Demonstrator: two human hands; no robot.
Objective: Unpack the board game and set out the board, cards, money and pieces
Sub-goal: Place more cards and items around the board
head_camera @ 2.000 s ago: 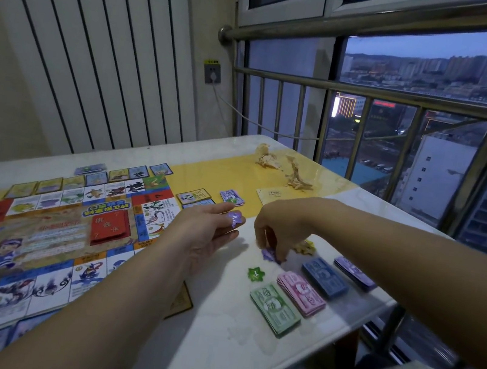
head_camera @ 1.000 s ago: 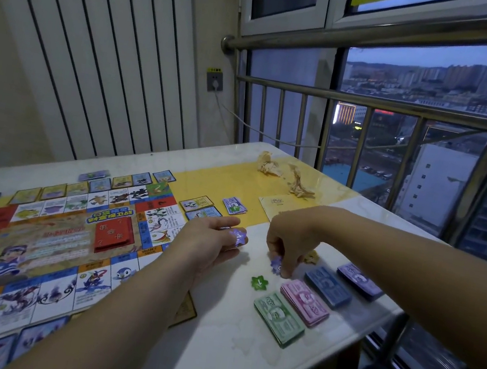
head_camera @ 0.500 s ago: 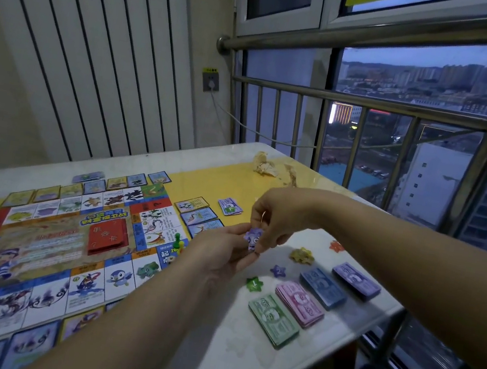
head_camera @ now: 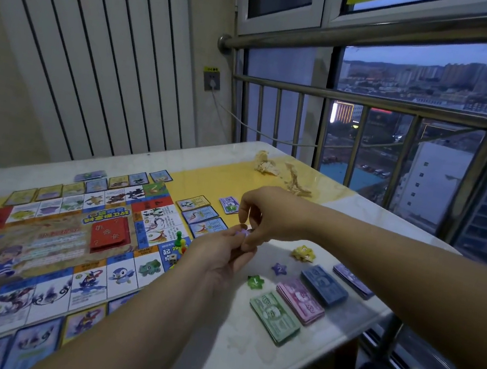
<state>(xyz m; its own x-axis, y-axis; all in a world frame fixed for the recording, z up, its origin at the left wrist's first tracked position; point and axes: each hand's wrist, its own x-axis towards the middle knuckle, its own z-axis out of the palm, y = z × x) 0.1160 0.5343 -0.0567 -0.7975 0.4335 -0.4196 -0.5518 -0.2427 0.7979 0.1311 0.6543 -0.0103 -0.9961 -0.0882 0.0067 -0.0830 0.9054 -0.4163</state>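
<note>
Nearest, the green money stack (head_camera: 273,321) is parked by the table (head_camera: 224,356) edge, with a purple star token (head_camera: 279,269) laid just beyond it. Up and left of that star, a small purple piece (head_camera: 241,232) is pinched between both hands. The left hand (head_camera: 218,253) is curled under it, and it's nipped from above by the right hand (head_camera: 262,216), which looks closer for the put-down.

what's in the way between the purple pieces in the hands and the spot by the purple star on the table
Nothing visible. The left hand and right hand pinch the purple pieces, and the table between them and the purple star is bare. The green star and yellow stars lie to either side, off that path.
</note>
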